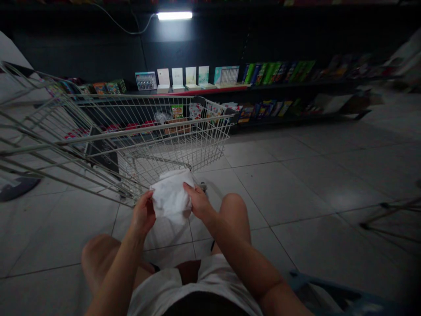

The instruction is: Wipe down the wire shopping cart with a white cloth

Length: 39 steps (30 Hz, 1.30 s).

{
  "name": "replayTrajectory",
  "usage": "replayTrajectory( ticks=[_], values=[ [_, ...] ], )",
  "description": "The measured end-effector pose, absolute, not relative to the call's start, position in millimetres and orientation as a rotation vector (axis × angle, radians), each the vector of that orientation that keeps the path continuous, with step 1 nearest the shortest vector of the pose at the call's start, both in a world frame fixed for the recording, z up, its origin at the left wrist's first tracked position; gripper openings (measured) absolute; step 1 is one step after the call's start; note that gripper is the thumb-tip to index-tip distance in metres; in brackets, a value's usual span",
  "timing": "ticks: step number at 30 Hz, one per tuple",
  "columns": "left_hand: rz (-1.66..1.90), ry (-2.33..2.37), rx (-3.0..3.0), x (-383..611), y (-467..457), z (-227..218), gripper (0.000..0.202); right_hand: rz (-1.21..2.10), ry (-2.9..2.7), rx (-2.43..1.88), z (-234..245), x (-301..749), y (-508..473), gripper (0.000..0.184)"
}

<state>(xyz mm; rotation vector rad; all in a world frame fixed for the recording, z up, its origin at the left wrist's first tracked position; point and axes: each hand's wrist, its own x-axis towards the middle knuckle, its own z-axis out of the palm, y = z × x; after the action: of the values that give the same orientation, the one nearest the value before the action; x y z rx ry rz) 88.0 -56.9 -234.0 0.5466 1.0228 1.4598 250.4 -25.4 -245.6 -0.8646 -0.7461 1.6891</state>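
Observation:
Between my two hands is a white cloth (173,195), bunched into a rough square above my knees. My left hand (143,211) grips its left edge, fingers curled behind it. On the right edge, my right hand (198,201) pinches the fabric with the thumb on top. Just beyond the cloth stands a wire shopping cart (171,149), its near side close to my hands. Whether the cloth touches the cart I cannot tell.
A dark shelf (197,89) with upright boxes and packets runs across the back, under a lit tube lamp (175,16). Tiled floor (296,184) extends to the right. Thin dark legs of a stand (384,217) rest at the far right, and a blue frame (329,289) lies bottom right.

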Motion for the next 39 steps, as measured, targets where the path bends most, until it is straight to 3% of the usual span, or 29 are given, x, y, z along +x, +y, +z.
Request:
replayTrajectory(
  ticks=[2, 5, 7, 13, 17, 19, 20, 24, 26, 30, 34, 37, 39],
  values=[
    [1.450, 1.008, 0.541, 90, -57, -234, 0.047, 1.668, -0.707, -0.858, -241, 251, -26, 0.054],
    [1.444, 0.988, 0.599, 95, -60, -232, 0.084, 1.692, -0.774, -0.842, -237, 252, -30, 0.051],
    [1.427, 1.010, 0.640, 97, -61, -229, 0.094, 1.731, -0.804, -0.854, -235, 253, -33, 0.052],
    [1.240, 1.039, 0.673, 97, -66, -223, 0.053, 1.746, -0.946, -0.988, -234, 264, -33, 0.051],
    [1.319, 1.033, 0.822, 94, -67, -225, 0.076, 1.655, -1.042, -1.059, -236, 268, -28, 0.057],
    [1.472, 1.209, 0.993, 92, -65, -226, 0.090, 1.480, -1.150, -1.054, -233, 273, -26, 0.058],
    [1.550, 1.330, 1.060, 90, -65, -227, 0.087, 1.352, -1.225, -1.064, -230, 276, -25, 0.056],
    [1.514, 1.437, 1.132, 94, -69, -228, 0.046, 0.914, -1.503, -1.037, -218, 283, -28, 0.041],
    [1.366, 1.237, 1.086, 103, -74, -230, 0.046, 1.058, -1.550, -0.939, -218, 277, -35, 0.041],
    [1.349, 1.107, 0.942, 124, -80, -235, 0.045, 1.675, -1.323, -0.820, -228, 254, -47, 0.054],
    [1.455, 1.228, 1.075, 120, -80, -232, 0.034, 1.382, -1.321, -0.898, -227, 258, -37, 0.048],
    [1.351, 1.213, 1.178, 106, -80, -221, 0.028, 1.366, -1.432, -0.829, -219, 274, -27, 0.087],
    [1.246, 1.184, 1.238, 102, -81, -215, 0.024, 1.561, -1.593, -0.682, -213, 279, -27, 0.079]
  ],
)
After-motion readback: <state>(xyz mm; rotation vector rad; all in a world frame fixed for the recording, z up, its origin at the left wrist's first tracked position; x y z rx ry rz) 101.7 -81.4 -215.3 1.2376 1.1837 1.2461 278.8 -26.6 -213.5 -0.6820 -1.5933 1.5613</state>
